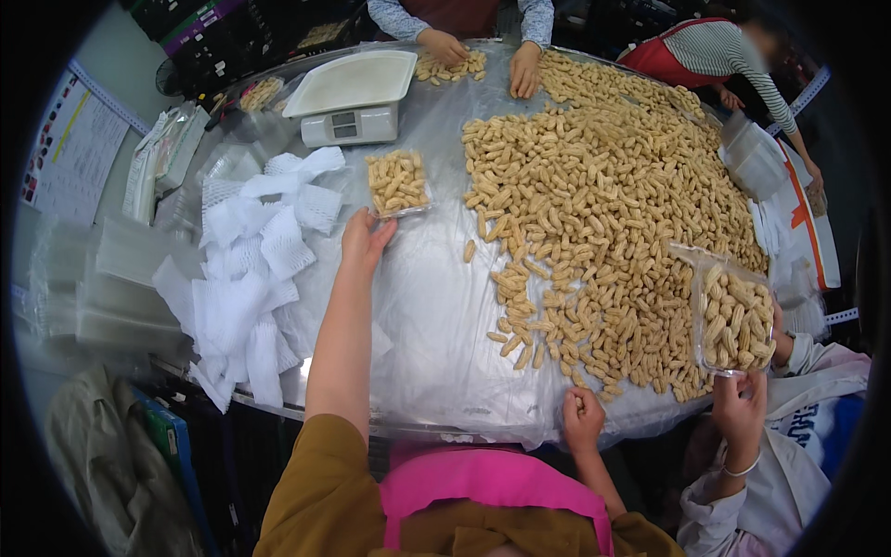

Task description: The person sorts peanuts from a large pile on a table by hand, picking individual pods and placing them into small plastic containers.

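Note:
Unshelled peanuts lie in a large heap on the plastic-covered metal table. My left hand is stretched forward, fingers and thumb at the near edge of a clear plastic tray filled with peanuts. Near the table's front edge, my right hand is closed around a few peanuts, just below the heap. Beyond the filled tray stands a white weighing scale with an empty pan. White foam net sleeves are piled left of my left arm.
At the right, a co-worker's hands hold another peanut-filled tray. Two more people are at the far side, one with hands by the peanuts. Stacked clear trays stand at the left, other clear packaging at the right edge.

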{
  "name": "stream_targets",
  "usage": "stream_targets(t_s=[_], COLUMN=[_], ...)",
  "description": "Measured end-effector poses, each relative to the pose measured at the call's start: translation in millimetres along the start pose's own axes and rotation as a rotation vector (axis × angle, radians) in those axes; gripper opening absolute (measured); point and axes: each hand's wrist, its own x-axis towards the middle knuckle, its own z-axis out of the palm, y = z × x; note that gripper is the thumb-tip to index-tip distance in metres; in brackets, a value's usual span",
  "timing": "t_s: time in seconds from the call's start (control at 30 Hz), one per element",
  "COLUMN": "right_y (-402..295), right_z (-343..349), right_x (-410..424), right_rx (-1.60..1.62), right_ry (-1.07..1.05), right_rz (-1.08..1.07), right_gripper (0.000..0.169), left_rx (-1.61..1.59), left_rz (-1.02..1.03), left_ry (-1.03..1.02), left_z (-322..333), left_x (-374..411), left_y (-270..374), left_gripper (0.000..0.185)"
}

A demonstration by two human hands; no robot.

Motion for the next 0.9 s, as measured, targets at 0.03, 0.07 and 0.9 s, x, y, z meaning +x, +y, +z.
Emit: stream_targets(t_s=[0.03,0.07,0.9], right_y=[0.4,-0.2,6.3], right_z=[0.4,0.6,0.0], right_x=[0.2,0.6,0.6], right_rx=[0.004,0.0,-0.002], right_ry=[0.001,-0.003,-0.038], right_rz=[0.001,-0.006,-0.07], right_gripper=[0.007,0.007,0.014], left_rx=[0.007,0.015,0.987], left_rz=[0.009,0.019,1.298], left_ry=[0.038,0.075,-1.709], left_z=[-3.7,-7.4,182.3], left_x=[-0.9,-2.5,-399.3], left_y=[-1.7,-2.3,117.0], left_gripper=[0.039,0.041,0.015])
